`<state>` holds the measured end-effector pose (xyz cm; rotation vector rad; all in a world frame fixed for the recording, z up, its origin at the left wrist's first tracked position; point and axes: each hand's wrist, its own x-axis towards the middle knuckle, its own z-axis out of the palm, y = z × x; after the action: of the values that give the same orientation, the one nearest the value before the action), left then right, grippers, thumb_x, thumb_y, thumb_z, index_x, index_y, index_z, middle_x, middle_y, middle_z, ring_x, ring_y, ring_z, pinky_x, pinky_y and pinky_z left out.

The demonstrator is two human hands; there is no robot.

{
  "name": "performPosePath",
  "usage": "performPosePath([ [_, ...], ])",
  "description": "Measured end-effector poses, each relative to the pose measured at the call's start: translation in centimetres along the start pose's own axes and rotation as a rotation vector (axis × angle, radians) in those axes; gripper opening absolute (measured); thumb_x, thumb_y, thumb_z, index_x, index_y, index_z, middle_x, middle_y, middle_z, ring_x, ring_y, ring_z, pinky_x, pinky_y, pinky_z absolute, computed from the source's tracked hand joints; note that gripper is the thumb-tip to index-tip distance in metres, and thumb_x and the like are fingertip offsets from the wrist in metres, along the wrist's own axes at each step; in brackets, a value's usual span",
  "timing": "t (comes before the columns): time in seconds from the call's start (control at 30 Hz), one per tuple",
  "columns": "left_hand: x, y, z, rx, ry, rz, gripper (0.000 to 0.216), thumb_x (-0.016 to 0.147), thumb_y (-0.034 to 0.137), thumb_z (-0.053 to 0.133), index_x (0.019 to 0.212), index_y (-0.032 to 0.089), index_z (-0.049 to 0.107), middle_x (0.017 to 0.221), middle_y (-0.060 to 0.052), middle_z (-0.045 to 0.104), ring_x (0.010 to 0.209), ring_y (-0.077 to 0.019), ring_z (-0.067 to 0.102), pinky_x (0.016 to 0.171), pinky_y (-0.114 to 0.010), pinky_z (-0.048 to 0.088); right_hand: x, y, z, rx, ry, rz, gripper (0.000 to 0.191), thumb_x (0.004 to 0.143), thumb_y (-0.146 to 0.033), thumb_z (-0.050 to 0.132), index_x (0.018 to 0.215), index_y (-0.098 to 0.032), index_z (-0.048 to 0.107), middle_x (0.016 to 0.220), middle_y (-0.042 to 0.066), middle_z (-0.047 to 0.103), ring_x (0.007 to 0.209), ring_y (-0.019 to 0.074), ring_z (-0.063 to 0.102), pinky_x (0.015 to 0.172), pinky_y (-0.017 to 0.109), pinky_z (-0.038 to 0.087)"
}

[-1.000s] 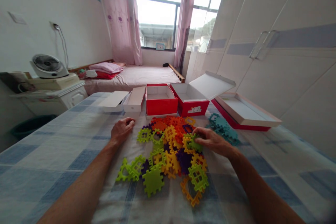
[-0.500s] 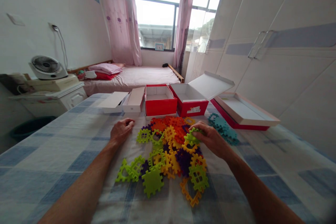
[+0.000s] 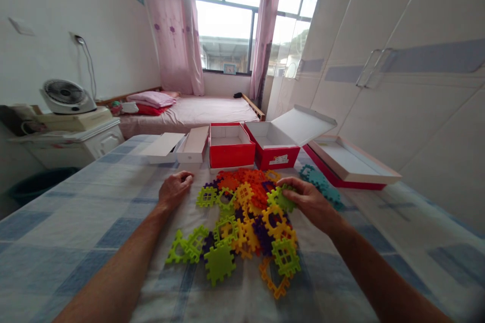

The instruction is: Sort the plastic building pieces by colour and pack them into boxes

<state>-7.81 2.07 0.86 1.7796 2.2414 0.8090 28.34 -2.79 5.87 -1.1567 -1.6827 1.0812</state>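
My right hand [image 3: 306, 198] pinches a green interlocking toy piece [image 3: 282, 199] between thumb and fingers, at the right side of a heap of toothed plastic pieces. Resting on the cloth left of the heap, my left hand [image 3: 176, 189] has its fingers curled in, and nothing shows in them. Orange-red pieces [image 3: 250, 179] lie at the heap's far end. Yellow pieces [image 3: 246, 239], purple pieces [image 3: 263, 234] and green pieces [image 3: 220, 262] overlap nearer to me. Beyond my right hand sits a group of teal pieces [image 3: 322, 186].
Along the far side stand a grey-white box [image 3: 192, 151], an open red box [image 3: 232, 155] and a second red box [image 3: 278, 156] with its lid raised. A shallow box [image 3: 356, 169] lies at right. Checked cloth [image 3: 98, 212] covers the table; a bed [image 3: 212, 108] is behind.
My right hand has moved slightly right with the green piece, which now shows more of its face. A yellow piece below it is more exposed. My left hand has stayed still.
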Motion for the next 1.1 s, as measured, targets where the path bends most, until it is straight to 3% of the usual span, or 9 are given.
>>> performPosePath([
  [0.13,0.0,0.1,-0.1,-0.005,-0.001,0.000,0.035,0.079,0.035,0.044,0.099,0.023,0.070,0.093,-0.003,0.073,0.082,-0.0204,0.066,0.064,-0.024,0.044,0.2,0.4,0.9,-0.187,0.128,-0.067,0.025,0.076,-0.038,0.058,0.091,-0.019,0.064,0.080,0.002,0.062,0.070,0.0136,0.054,0.064,0.025,0.044],
  [0.23,0.0,0.0,0.0,-0.005,-0.006,-0.004,0.035,0.079,0.036,0.044,0.099,0.023,0.070,0.093,-0.003,0.073,0.082,-0.0204,0.066,0.063,-0.024,0.043,0.6,0.7,-0.6,-0.251,0.250,-0.026,0.030,0.079,-0.041,0.052,0.095,-0.018,0.064,0.077,0.003,0.063,0.065,0.0146,0.055,0.058,0.026,0.044],
  [0.33,0.0,0.0,0.0,-0.005,-0.009,-0.008,0.036,0.079,0.037,0.044,0.098,0.023,0.070,0.093,-0.004,0.073,0.082,-0.0206,0.066,0.063,-0.024,0.043,0.6,1.1,-2.6,-0.467,0.117,0.022,0.028,0.078,-0.037,0.053,0.092,-0.019,0.068,0.074,0.003,0.066,0.063,0.0163,0.058,0.059,0.027,0.045],
  [0.4,0.0,0.0,-0.1,-0.009,-0.010,-0.009,0.036,0.079,0.037,0.043,0.099,0.023,0.070,0.093,-0.004,0.073,0.082,-0.0204,0.066,0.063,-0.024,0.043,0.3,1.5,-3.2,-0.627,-0.050,0.018,0.023,0.074,-0.030,0.055,0.088,-0.022,0.072,0.080,0.003,0.069,0.071,0.0186,0.061,0.068,0.030,0.047],
  [0.47,0.0,0.1,-0.1,-0.012,-0.010,-0.008,0.036,0.079,0.037,0.043,0.099,0.023,0.070,0.092,-0.004,0.073,0.082,-0.0201,0.065,0.063,-0.024,0.043,0.0,1.8,-3.0,-0.710,-0.130,-0.002,0.028,0.070,-0.023,0.056,0.093,-0.024,0.072,0.089,0.003,0.070,0.081,0.0206,0.063,0.076,0.032,0.047],
  [0.6,0.1,-0.1,0.0,-0.016,-0.010,-0.005,0.036,0.079,0.037,0.043,0.098,0.023,0.070,0.092,-0.003,0.073,0.081,-0.0196,0.066,0.062,-0.023,0.042,0.1,1.8,-1.5,-0.771,-0.175,-0.039,0.045,0.069,-0.016,0.054,0.112,-0.024,0.066,0.099,0.005,0.068,0.085,0.0206,0.063,0.080,0.032,0.048],
  [0.73,0.2,-0.3,0.2,-0.016,-0.009,0.001,0.035,0.079,0.037,0.043,0.098,0.023,0.070,0.093,-0.002,0.073,0.081,-0.0187,0.066,0.061,-0.022,0.042,0.6,1.3,-0.3,-0.819,-0.225,-0.018,0.041,0.072,-0.017,0.053,0.111,-0.022,0.066,0.103,0.006,0.067,0.094,0.0197,0.061,0.085,0.029,0.045],
  [0.93,0.3,-0.4,0.3,-0.013,-0.005,0.011,0.036,0.079,0.037,0.043,0.098,0.023,0.070,0.093,-0.002,0.073,0.081,-0.0187,0.066,0.062,-0.022,0.042,1.1,1.7,0.8,-0.888,-0.122,0.065,0.040,0.074,-0.018,0.053,0.112,-0.016,0.062,0.108,0.009,0.067,0.097,0.0201,0.061,0.084,0.028,0.043],
  [1.1,0.3,-0.3,0.2,-0.004,-0.005,0.007,0.035,0.078,0.037,0.044,0.097,0.023,0.070,0.092,-0.002,0.073,0.081,-0.0193,0.066,0.061,-0.023,0.042,1.6,2.0,1.3,-0.829,-0.090,0.130,0.030,0.075,-0.023,0.054,0.101,-0.014,0.064,0.099,0.009,0.069,0.091,0.0193,0.062,0.077,0.025,0.043],
])
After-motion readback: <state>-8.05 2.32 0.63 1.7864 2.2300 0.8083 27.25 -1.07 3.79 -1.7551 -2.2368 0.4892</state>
